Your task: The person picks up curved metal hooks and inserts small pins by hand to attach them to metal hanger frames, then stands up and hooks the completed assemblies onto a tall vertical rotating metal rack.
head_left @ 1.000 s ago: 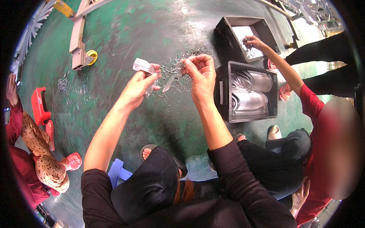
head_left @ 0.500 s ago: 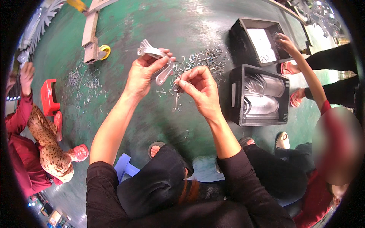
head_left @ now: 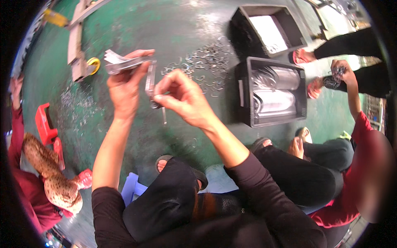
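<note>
Silvery flat metal strips lie stacked in my left hand, whose fingers and thumb are closed round them. From the stack's right end a narrow metal link hangs down. My right hand is in a pinch at the lower end of that link, fingertips touching or nearly touching it. A dark round bit shows at the fingertips, and a thin metal strip sticks out below them. Motion blur hides exactly what the right fingers grip.
Many small curved metal hooks lie scattered on the green floor ahead. At right stand a black crate of curved silvery parts and another black crate. A co-worker's hand holds wire pieces. A red stool stands left.
The whole view has shifted. My right hand has come closer to my left, up to the hanging link, and the strips have turned more level. The co-worker's hand has left the far crate.
</note>
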The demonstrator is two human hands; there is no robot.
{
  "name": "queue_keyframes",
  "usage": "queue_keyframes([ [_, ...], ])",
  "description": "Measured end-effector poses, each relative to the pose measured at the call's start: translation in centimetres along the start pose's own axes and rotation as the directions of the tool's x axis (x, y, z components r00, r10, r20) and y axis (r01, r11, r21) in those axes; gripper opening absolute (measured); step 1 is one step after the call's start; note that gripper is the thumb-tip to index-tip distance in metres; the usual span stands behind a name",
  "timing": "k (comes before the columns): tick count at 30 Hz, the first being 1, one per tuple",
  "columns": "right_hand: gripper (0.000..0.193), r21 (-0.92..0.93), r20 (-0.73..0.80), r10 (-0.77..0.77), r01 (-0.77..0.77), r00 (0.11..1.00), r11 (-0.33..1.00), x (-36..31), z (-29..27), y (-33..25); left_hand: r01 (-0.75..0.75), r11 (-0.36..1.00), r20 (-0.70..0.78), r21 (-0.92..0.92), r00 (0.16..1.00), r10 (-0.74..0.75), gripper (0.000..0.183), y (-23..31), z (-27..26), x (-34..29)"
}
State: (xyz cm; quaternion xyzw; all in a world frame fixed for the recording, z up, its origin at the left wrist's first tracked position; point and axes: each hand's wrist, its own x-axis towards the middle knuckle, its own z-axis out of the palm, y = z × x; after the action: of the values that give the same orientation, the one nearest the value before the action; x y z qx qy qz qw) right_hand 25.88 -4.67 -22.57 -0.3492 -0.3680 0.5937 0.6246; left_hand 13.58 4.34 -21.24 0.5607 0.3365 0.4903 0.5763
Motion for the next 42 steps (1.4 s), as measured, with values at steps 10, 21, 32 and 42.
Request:
queue_keyframes([
  [10, 0.023, -0.093, -0.094, -0.08, 0.071, 0.992, 0.993, 1.5, -2.0, 1.3, -0.52, 0.834, 0.133, 0.187, 0.854, 0.503, 0.023, 0.2, -1.0, 1.2],
  [21, 0.025, -0.471, -0.529, 0.172, -0.119, 0.831, -0.874, 8.6, -25.4, 2.8, -0.542, 0.809, 0.071, 0.229, 0.838, 0.541, 0.016, 1.4, -2.9, 1.9],
  [32, 0.016, -0.535, -0.378, 0.323, 0.08, 0.868, -0.841, 7.7, -26.5, 4.9, -0.495, 0.843, 0.087, 0.213, 0.869, 0.488, 0.016, 0.0, -2.9, 2.1],
  [42, 0.014, -0.779, -0.41, -0.07, -0.389, 0.91, -0.492, 9.1, -24.9, 2.3, -0.358, 0.932, -0.016, 0.052, 0.933, 0.36, 0.022, -0.6, -0.7, 1.4],
])
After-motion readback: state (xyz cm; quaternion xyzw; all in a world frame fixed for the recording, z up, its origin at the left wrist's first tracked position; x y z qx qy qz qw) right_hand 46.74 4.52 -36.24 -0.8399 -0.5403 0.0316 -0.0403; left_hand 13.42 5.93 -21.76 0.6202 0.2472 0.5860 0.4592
